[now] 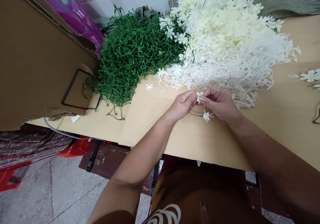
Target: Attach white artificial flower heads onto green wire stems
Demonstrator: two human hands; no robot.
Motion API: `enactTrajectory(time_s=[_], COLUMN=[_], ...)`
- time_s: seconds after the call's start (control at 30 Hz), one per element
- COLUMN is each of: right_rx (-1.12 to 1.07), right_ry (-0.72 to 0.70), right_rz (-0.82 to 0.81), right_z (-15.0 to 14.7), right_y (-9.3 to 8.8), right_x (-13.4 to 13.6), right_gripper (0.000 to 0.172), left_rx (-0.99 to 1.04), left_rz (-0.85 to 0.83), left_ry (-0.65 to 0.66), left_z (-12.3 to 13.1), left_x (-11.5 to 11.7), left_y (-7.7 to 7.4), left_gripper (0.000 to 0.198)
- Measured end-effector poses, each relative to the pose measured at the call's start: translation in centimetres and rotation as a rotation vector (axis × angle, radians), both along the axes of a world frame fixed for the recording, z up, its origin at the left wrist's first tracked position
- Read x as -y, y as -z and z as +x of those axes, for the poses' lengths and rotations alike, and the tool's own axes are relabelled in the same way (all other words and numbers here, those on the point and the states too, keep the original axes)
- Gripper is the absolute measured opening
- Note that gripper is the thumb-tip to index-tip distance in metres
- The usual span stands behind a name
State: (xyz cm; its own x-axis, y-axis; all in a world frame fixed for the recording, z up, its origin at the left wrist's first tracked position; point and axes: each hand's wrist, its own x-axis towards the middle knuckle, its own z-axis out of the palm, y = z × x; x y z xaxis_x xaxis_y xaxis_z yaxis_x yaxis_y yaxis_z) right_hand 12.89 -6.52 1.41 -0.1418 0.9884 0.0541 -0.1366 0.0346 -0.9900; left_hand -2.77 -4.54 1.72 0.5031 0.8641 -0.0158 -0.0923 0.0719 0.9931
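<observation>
My left hand (pixel 183 105) is closed in a pinch on a thin green artificial stem (pixel 195 114). One branch of it curves out below my fingers and carries a white flower (pixel 206 116) with white stamens. Between my two hands sits another white flower (pixel 199 98). The fingertips of my right hand (pixel 221 103) pinch this flower at its right side, where thin white stamen threads stick out. The join behind its petals is hidden by my fingers. Both hands are just above the table (pixel 160 127), in front of a pile of white stamens (pixel 225 67).
Green stems (pixel 135 44) lie heaped at the back left, and cream petals (pixel 217 14) are piled behind the stamens. A loose flower (pixel 149 86) lies near the stems. More white flowers (pixel 310 76) rest at the right edge. A cardboard box (pixel 42 51) stands on the left.
</observation>
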Motion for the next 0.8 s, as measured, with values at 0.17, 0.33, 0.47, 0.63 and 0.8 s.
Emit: enactTrajectory(time_s=[0.17, 0.33, 0.47, 0.63, 0.8], right_rx=[0.030, 0.010, -0.065, -0.100, -0.055], right_ry=[-0.005, -0.003, -0.055, -0.074, -0.022], right_rz=[0.022, -0.016, -0.093, -0.128, -0.078], right_z=[-0.1, 0.2, 0.8, 0.9, 0.6], right_y=[0.0, -0.1, -0.2, -0.6, -0.5], right_x=[0.0, -0.3, -0.6, -0.8, -0.7], right_gripper=[0.037, 0.041, 0.040, 0.036, 0.035], left_rx=[-0.078, -0.091, -0.035, 0.032, 0.038], left_rz=[0.077, 0.055, -0.072, -0.191, -0.229], left_ry=[-0.072, -0.125, -0.089, -0.115, -0.132], left_z=[0.5, 0.8, 0.8, 1.0, 1.1], left_x=[0.0, 0.2, 0.4, 0.6, 0.6], left_y=[0.6, 0.2, -0.9, -1.8, -1.7], left_gripper=[0.060, 0.056, 0.052, 0.042, 0.041])
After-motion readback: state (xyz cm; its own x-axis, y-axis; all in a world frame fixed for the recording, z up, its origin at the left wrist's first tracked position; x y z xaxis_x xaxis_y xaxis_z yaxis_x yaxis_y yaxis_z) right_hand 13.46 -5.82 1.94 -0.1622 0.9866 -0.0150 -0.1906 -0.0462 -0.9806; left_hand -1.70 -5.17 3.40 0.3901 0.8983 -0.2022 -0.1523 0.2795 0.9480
